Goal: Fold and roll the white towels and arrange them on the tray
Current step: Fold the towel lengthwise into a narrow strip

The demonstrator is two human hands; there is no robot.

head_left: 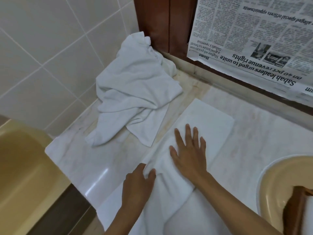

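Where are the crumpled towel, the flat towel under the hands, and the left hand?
crumpled towel (135,92): head view, middle of the heap.
flat towel (208,119): head view, its smooth, uncovered far end.
left hand (138,182): head view, back of the hand.

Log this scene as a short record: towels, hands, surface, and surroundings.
flat towel: laid out on the counter
crumpled towel: heaped at the back by the tiled wall
left hand: grips the flat towel's left edge
right hand: lies flat on the flat towel
sink: at right, brown object inside
newspaper: hung behind the counter
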